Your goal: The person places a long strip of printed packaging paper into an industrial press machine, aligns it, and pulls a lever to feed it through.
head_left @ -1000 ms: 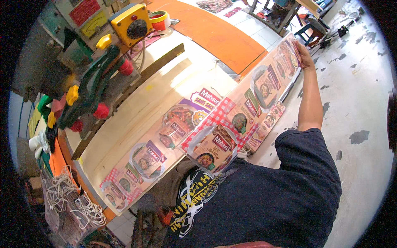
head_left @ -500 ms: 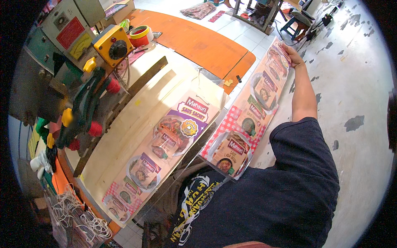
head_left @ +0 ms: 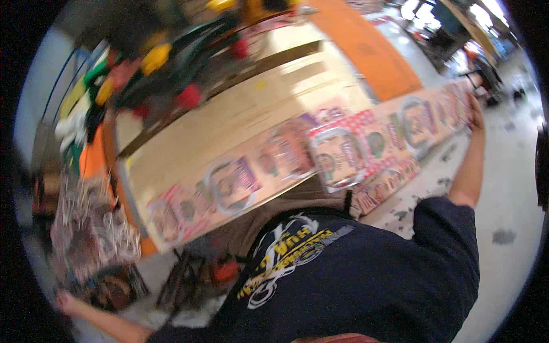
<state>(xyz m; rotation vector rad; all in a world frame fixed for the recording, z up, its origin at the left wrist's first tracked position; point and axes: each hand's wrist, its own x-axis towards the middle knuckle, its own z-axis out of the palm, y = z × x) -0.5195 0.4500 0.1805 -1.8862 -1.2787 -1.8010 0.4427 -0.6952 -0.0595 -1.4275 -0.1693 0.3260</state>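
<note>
My right hand (head_left: 473,111) grips the far end of a long printed strip (head_left: 380,137) with food pictures and a red-checked end. The strip stretches leftward, its near end over the worktable's edge and overlapping another printed strip (head_left: 231,183). That second strip lies along the near edge of the pale wooden worktop (head_left: 211,137). At the lower left my left hand (head_left: 68,303) is stretched out, close to a bundle of white strings (head_left: 117,243). Blur hides its fingers, so I cannot tell whether it holds anything.
A machine with dark green arms (head_left: 194,48) and red knobs stands along the worktop's far side, by a dark slot. An orange table (head_left: 372,51) is beyond. White gloves (head_left: 71,128) hang at the left. More printed strips (head_left: 389,183) show below the held one.
The view has turned and blurred. The held strip has swung from steeply slanted to nearly level, its near end now over the worktop. My left hand has come into view at lower left.
</note>
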